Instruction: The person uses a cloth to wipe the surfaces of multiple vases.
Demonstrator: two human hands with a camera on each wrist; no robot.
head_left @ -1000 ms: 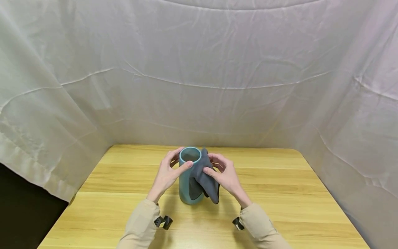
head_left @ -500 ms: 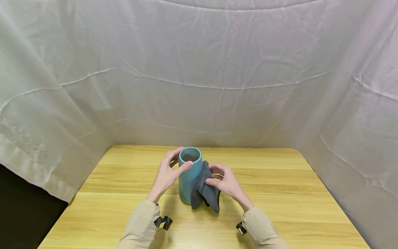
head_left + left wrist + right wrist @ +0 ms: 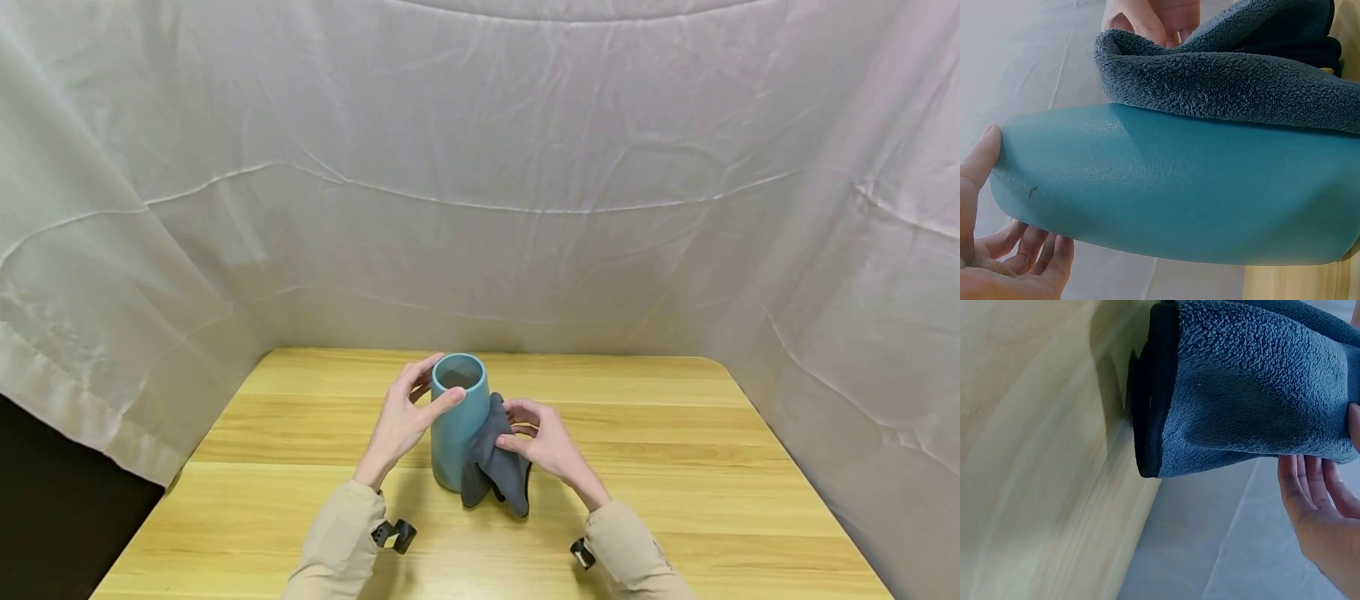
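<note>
A tall teal vase (image 3: pixel 452 433) stands upright on the wooden table, its round mouth facing up. My left hand (image 3: pixel 400 423) grips it near the rim, thumb on the near side and fingers round the far left side; the left wrist view shows the same hold on the vase (image 3: pixel 1172 194). On the vase's right side lies a dark grey fleecy cloth (image 3: pixel 501 467), bunched and hanging down. My right hand (image 3: pixel 551 440) holds this cloth between thumb and fingers against the vase. Dark edging trims the cloth (image 3: pixel 1260 387) in the right wrist view.
The light wooden table (image 3: pixel 675 467) extends around the vase on all sides. Pale fabric curtains (image 3: pixel 480 250) enclose the table at the back and both sides. Small black cameras sit at both wrists.
My right hand has slid down the vase's right side with the cloth, baring more of the upper vase. The left hand and the vase have stayed in place.
</note>
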